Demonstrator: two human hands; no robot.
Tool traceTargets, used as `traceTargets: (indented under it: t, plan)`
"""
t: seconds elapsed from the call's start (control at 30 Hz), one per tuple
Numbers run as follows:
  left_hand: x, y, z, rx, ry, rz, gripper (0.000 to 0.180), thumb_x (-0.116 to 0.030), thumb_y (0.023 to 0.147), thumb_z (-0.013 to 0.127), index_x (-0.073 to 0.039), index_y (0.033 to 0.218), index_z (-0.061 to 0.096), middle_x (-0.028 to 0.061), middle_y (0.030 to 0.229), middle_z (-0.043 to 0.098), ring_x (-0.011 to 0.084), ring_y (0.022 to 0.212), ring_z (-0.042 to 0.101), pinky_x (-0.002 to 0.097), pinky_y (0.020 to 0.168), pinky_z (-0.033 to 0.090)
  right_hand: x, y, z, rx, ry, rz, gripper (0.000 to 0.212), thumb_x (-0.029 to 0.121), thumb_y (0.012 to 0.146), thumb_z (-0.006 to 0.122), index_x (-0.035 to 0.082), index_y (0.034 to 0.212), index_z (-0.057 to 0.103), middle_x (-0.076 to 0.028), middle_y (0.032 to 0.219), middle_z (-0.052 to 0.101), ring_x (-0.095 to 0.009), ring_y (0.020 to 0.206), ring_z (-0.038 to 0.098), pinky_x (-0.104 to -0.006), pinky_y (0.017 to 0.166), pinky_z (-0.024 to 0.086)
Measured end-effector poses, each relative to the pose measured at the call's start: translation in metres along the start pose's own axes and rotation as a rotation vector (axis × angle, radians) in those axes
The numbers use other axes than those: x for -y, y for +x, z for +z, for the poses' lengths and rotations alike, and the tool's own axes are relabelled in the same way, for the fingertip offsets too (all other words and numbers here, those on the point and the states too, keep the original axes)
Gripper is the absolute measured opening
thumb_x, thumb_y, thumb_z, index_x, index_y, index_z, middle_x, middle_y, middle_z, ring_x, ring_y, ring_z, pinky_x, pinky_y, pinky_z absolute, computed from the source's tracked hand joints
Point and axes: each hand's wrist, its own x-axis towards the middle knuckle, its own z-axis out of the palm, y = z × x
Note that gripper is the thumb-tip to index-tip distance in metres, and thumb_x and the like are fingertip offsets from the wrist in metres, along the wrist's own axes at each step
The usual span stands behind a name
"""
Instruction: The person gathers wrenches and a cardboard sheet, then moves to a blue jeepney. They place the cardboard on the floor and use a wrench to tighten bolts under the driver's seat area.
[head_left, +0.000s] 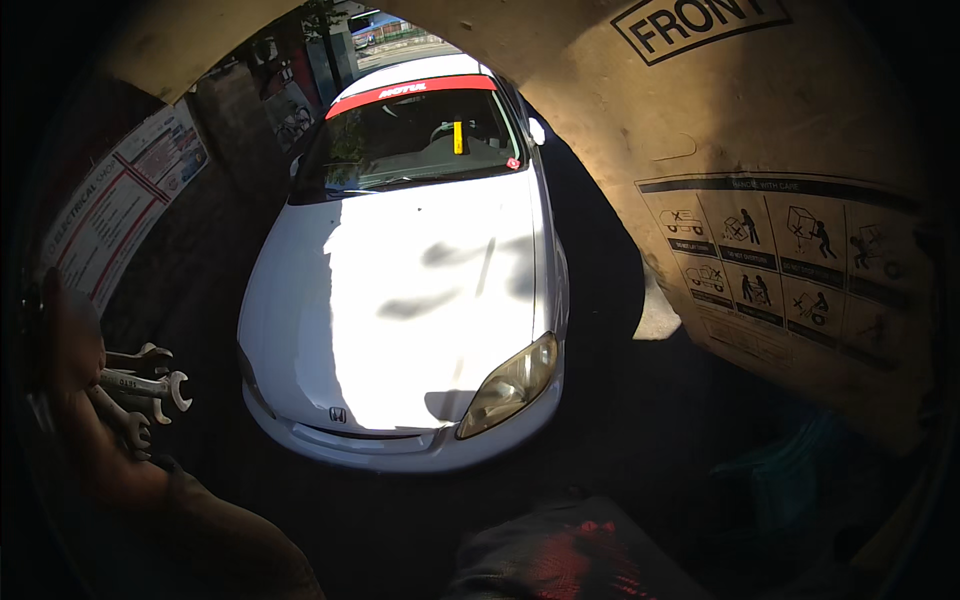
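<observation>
At the left edge of the head view, my left hand (pixel 75 385) is closed round several metal open-end wrenches (pixel 150 386). Their jaws stick out from the fist to the right, fanned at different angles. The fingers lie partly in the dark rim, so their exact grip is hard to see. My left forearm (pixel 215 530) comes up from the lower left. My right hand does not show. Ahead stands a white car (pixel 400 290) with its front toward me, its hood in bright sun and partly shaded.
A large printed cardboard sheet or box (pixel 730 150) fills the right side and arches across the top. A sign board (pixel 120 205) leans at the left. Low right is a dim greenish object (pixel 780 470); dark cloth with red print (pixel 580 555) shows at the bottom.
</observation>
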Motion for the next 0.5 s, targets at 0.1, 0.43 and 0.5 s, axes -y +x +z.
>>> traceTargets:
  t: [0.1, 0.43, 0.5]
  plan:
    - [0.018, -0.051, 0.109, -0.033, -0.130, -0.129, 0.035, -0.017, 0.090, 0.071, -0.001, 0.121, 0.065, -0.0032, 0.056, 0.044, 0.0041, 0.048, 0.040, 0.0233, 0.050, 0.033, -0.083, -0.021, -0.030, 0.016, -0.060, 0.109, 0.043, 0.016, 0.081, 0.076, -0.006, 0.115, 0.063, -0.019, 0.112, 0.068, -0.030, 0.103, 0.064, -0.0401, 0.090, 0.049]
    - [0.116, -0.255, 0.477, 0.545, -0.486, -0.845, 0.052, -0.007, 0.080, 0.082, 0.001, 0.126, 0.061, -0.0016, 0.081, 0.058, 0.0052, 0.057, 0.043, 0.0226, 0.050, 0.033, -0.273, 0.021, -0.019, -0.024, -0.219, 0.369, 0.043, 0.009, 0.082, 0.076, -0.009, 0.118, 0.061, -0.018, 0.113, 0.068, -0.026, 0.102, 0.063, -0.0368, 0.091, 0.048]
    - [0.152, -0.297, 0.537, 0.681, -0.503, -0.936, 0.050, -0.007, 0.079, 0.084, 0.002, 0.123, 0.062, -0.0016, 0.085, 0.060, 0.0051, 0.062, 0.047, 0.0226, 0.053, 0.036, -0.302, 0.028, -0.012, -0.059, -0.261, 0.422, 0.043, 0.007, 0.082, 0.076, -0.009, 0.119, 0.061, -0.018, 0.113, 0.067, -0.026, 0.102, 0.063, -0.0361, 0.091, 0.048]
